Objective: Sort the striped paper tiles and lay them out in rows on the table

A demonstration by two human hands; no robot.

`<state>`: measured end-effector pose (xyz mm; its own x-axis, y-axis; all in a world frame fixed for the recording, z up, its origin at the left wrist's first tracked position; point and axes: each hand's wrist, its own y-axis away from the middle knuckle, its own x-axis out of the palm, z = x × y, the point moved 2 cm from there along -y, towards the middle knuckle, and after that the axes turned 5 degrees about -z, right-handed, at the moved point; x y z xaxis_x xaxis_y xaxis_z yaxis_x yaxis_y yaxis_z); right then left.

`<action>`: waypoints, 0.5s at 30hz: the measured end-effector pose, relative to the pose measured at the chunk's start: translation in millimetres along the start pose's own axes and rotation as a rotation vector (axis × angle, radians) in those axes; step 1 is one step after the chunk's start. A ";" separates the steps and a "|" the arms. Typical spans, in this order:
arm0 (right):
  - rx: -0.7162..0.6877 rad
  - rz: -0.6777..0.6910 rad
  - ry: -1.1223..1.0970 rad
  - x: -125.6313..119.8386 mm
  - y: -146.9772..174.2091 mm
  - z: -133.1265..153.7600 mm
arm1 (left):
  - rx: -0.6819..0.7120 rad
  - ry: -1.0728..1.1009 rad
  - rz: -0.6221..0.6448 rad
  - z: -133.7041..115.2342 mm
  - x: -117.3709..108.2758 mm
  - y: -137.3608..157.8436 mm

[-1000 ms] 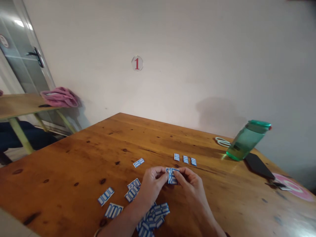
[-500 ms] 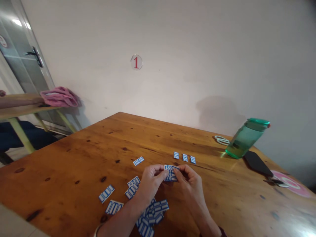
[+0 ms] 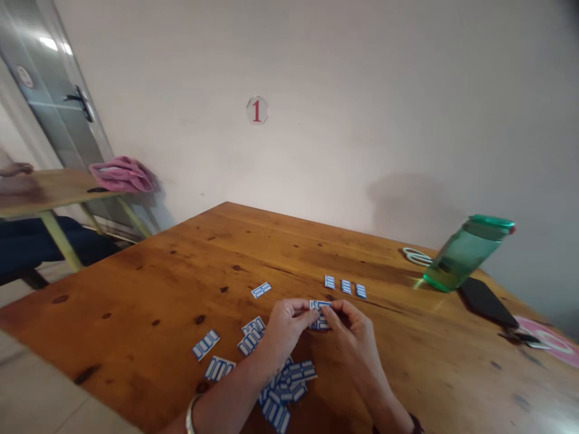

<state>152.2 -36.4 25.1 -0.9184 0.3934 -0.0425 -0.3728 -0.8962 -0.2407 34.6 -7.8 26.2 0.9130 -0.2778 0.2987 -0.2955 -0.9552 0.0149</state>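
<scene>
Between the fingertips of my left hand (image 3: 289,325) and my right hand (image 3: 355,325) is a small blue-and-white label sheet (image 3: 321,316), pinched from both sides just above the table. Fingers cover parts of it. Beneath and between my forearms lies a loose pile of similar label pieces (image 3: 289,383), partly hidden by the left arm. More pieces (image 3: 253,334) lie left of my left wrist, with another (image 3: 206,345) farther left. Beyond my hands, three small pieces (image 3: 346,286) form a row, and a single piece (image 3: 261,290) sits to their left.
On the right of the wooden table (image 3: 181,283) stand a green bottle (image 3: 470,250), a white cable (image 3: 417,257), a dark flat phone-like object (image 3: 486,301) and a pink round item (image 3: 549,339). A second table at left bears a pink cloth (image 3: 123,175); another person's hand (image 3: 17,169) is there.
The view has shifted slightly, moving the scene rightward. Both hands still hold the label sheet, its visible printed part now narrower. The other person's hand has drawn back from the pink cloth.
</scene>
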 end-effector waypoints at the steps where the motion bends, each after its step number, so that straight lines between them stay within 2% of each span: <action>1: 0.000 -0.005 0.004 -0.1 0.2 -0.7 | 0.004 -0.003 0.001 1.3 0.1 -0.2; 15: -0.030 -0.024 0.246 -1.4 4.3 -8.6 | 0.099 -0.128 -0.031 18.1 1.3 -4.3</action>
<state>153.1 -39.1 15.7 -0.8480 0.4560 -0.2702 -0.3868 -0.8809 -0.2727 42.2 -5.9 9.3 0.9515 -0.2525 0.1758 -0.2430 -0.9672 -0.0741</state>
